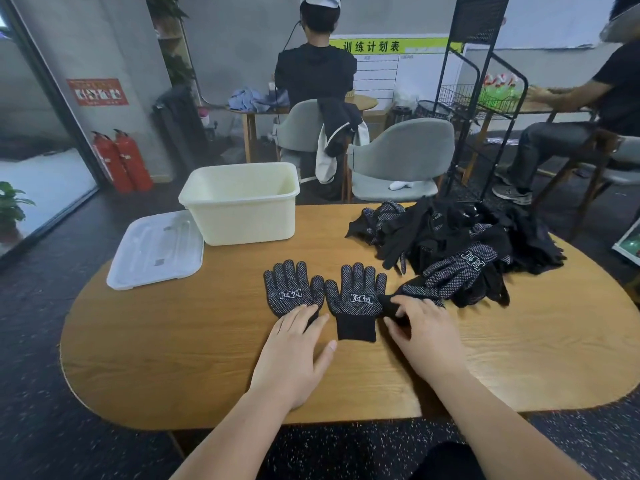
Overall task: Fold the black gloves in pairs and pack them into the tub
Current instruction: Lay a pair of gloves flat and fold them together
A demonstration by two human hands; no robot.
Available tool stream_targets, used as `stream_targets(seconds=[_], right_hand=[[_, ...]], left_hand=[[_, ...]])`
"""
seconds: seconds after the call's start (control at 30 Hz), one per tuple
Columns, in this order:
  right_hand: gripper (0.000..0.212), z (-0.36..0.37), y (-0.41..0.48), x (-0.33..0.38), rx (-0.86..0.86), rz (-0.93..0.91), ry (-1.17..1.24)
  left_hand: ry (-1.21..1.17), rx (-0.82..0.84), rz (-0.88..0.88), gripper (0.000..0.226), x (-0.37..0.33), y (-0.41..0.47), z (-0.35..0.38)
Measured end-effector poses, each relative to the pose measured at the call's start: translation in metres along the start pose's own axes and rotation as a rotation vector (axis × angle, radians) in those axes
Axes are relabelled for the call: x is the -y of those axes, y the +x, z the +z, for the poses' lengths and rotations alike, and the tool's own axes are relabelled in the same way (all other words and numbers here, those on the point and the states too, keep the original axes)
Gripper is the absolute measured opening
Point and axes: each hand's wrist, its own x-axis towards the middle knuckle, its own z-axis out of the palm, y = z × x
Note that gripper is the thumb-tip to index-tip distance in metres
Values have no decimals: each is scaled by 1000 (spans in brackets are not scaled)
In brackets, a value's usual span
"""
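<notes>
Pressing the left hand (294, 344), fingers straight, on the cuff of the left glove (292, 289), likely to keep it flat beside the right glove (356, 296) at frame centre for pairing. Pinching a third glove (420, 292) by its cuff with the right hand (422, 330), hands apart, at the near edge of the pile (450, 233) right of centre. Bare table (173, 358) toward the bottom edge for folding; open tub (242, 216) at upper left, lid (156, 251) beside it.

Bare surface (156, 358) at the near left and in the gap between tub (242, 216) and glove pile (460, 244). Open top on tub. Left, just beside it, flat lid (156, 249).
</notes>
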Motion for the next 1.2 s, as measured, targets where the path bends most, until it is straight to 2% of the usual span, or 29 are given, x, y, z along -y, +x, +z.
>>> stream_targets(seconds=[0.23, 0.3, 0.57, 0.7, 0.8, 0.87, 0.93, 1.0, 1.1, 1.17, 1.2], right_hand=[[5, 3, 11, 1, 14, 37, -81], [7, -5, 23, 7, -22, 60, -55], [10, -77, 103, 36, -123, 219, 250], [8, -110, 127, 51, -266, 312, 504], [7, -102, 122, 46, -367, 477, 674], [6, -75, 104, 34, -338, 607, 696], [8, -43, 73, 22, -201, 690, 596], [22, -17, 36, 16, -43, 652, 478], [43, 1, -3, 17, -6, 444, 239], [44, 8, -12, 16, -19, 257, -18], [41, 11, -13, 16, 0, 179, -71]], left_hand=[[-28, -8, -14, 65, 1, 1, -1], [-40, -20, -15, 64, 0, 1, -2], [-66, -43, -27, 64, 1, 0, -3], [-62, -44, -44, 63, 1, -1, -4], [-64, -42, -51, 64, 0, -1, -6], [-71, -41, -53, 64, 0, -1, -7], [-71, -36, -54, 63, 0, -2, -7], [-67, -33, -54, 62, 0, -2, -7], [-63, -39, -55, 61, 0, -1, -6], [-63, -35, -65, 62, 0, 0, -5], [-62, -32, -71, 63, 0, 0, -4]])
